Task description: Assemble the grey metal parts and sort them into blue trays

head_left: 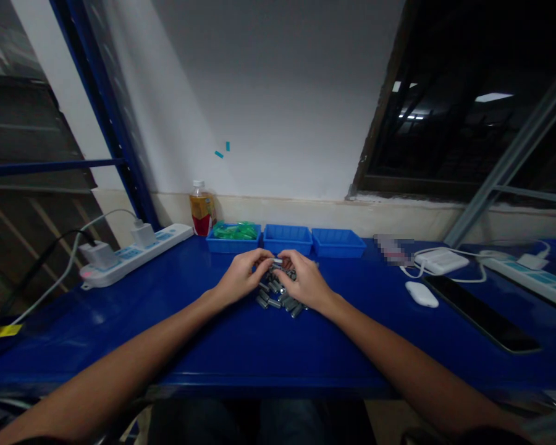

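A loose pile of small grey metal cylinders (285,301) lies on the blue table, and both my hands are over its far side. My left hand (245,272) is closed, thumb and fingers pinched together at a short shiny metal cylinder (277,261). From the other side my right hand (306,279) curls in, its fingertips at the same cylinder. The fingers partly cover this piece and the pile behind it. Just beyond my hands stands a blue tray (288,247).
Left of that tray, another blue tray (234,248) holds green plastic pieces (235,231); a third tray (338,249) stands right. A bottle (202,210) and power strip (136,254) are at left. A phone (484,314), white case (421,295) and cabled charger (442,261) lie right.
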